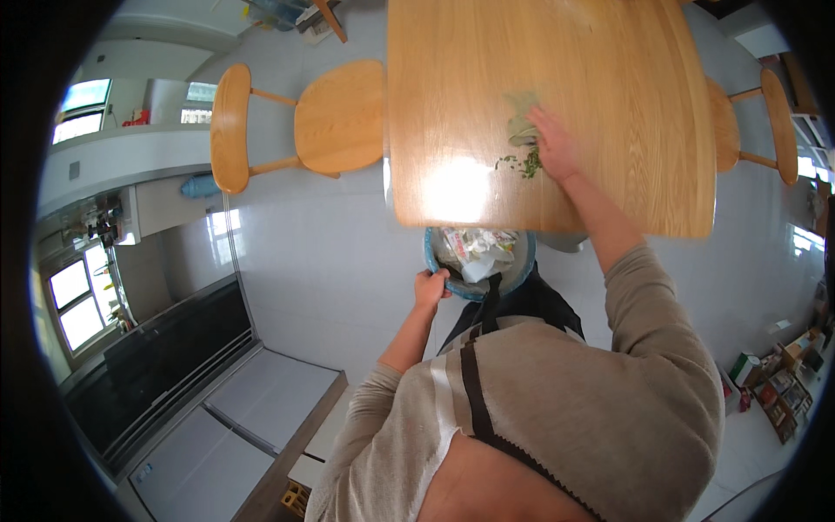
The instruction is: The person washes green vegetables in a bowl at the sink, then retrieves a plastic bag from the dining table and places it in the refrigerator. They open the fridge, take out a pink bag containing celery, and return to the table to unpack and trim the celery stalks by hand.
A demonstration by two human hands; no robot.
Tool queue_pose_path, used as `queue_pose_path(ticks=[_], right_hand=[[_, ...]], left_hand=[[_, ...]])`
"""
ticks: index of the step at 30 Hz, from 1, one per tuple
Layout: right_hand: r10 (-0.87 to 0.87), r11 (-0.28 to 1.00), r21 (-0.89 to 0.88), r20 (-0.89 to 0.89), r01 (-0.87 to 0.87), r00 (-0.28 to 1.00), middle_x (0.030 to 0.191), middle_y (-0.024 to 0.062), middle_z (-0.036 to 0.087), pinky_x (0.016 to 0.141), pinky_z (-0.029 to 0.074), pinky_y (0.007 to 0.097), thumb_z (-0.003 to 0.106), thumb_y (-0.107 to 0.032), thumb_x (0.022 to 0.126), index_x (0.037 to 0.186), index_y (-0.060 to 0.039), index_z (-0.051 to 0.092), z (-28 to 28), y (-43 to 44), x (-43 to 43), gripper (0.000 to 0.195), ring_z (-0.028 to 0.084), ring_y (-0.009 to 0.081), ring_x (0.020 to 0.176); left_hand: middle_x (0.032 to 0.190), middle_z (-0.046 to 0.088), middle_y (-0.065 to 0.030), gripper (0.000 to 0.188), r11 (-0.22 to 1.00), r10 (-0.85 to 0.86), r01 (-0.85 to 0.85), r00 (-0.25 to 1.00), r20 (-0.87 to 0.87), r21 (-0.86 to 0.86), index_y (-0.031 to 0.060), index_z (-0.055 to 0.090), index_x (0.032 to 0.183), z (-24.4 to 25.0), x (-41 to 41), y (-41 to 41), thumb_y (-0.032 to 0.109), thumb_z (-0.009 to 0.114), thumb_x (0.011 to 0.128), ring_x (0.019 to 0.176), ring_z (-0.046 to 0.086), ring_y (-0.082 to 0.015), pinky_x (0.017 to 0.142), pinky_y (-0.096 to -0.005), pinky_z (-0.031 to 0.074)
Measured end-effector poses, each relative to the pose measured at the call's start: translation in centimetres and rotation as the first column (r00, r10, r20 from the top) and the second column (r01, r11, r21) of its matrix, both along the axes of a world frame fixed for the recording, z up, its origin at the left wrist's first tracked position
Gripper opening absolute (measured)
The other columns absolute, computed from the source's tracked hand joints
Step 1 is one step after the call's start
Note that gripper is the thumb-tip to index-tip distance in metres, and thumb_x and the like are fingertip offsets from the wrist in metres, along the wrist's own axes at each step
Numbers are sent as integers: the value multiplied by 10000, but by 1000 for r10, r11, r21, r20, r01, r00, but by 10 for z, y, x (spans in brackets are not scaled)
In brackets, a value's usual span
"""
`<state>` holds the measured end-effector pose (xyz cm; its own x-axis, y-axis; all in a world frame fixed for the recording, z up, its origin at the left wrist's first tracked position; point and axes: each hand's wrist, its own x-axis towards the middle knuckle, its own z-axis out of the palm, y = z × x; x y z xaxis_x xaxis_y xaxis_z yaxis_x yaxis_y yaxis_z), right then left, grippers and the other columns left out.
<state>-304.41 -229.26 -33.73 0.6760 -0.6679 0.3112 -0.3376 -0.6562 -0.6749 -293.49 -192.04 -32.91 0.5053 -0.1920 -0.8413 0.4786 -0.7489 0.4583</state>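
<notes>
My left hand [432, 287] grips the rim of a round blue trash bin [428, 251]. The bin sits under the near edge of a wooden table [450, 98]. Crumpled wrappers and white paper [481, 258] fill the part of it that shows. Over the tabletop, my right hand [554, 140] is blurred, its fingers on a pale green cloth [522, 127]. The cloth is bunched and lies mostly to the left of the fingers. Just on the near side of the cloth is a small heap of chopped green bits [530, 163], with a few strays to its left.
One wooden chair [339, 117] stands at the table's left side, another [777, 127] at its right. Dark sliding-door panels [176, 359] lie at lower left. A shelf of assorted items [783, 391] is at lower right. Pale glossy tiles [313, 261] cover the floor.
</notes>
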Motion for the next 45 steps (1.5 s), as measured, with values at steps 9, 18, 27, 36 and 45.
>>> queue_pose_path(ticks=[9,18,27,36,45], right_hand=[[281,954,116,-21,-277,959,1252,114,512,1033,317,425,440,44,717,1143,-88,564,28,148,2,463,428,293,1210],[257,703,599,289,-383,922,1190,124,564,965,391,327,398,124,728,1165,-65,561,64,199,1,503,524,255,1118],[-135,990,-52,-27,133,991,1313,129,447,1023,331,392,493,-45,798,1215,-128,505,-5,-13,94,426,394,309,1229],[542,832,97,67,-546,838,1226,86,515,990,371,355,493,-12,800,1124,-123,567,-7,92,141,350,453,281,1158],[697,476,493,293,-728,654,1103,101,601,923,434,344,458,105,665,1014,-64,635,47,155,17,427,541,280,1064]], left_hand=[[629,565,-121,242,996,69,-70,997,-25,-55,-87,548,833,9,-3,3,133,592,740,431,547,-201,412,-290,508],[637,572,-119,226,994,102,-103,995,-7,-40,-78,559,818,15,0,15,132,592,740,449,555,-199,426,-299,513],[646,579,-136,251,984,176,-177,984,-18,-26,-91,561,834,14,-6,25,139,595,740,444,556,-202,420,-293,502],[642,573,-127,252,920,391,-392,920,-24,-8,-91,549,842,24,-31,22,129,588,726,449,555,-189,417,-286,510],[678,579,-140,245,895,446,-446,895,16,-14,-111,525,840,18,-34,28,105,571,733,443,555,-192,399,-282,511]])
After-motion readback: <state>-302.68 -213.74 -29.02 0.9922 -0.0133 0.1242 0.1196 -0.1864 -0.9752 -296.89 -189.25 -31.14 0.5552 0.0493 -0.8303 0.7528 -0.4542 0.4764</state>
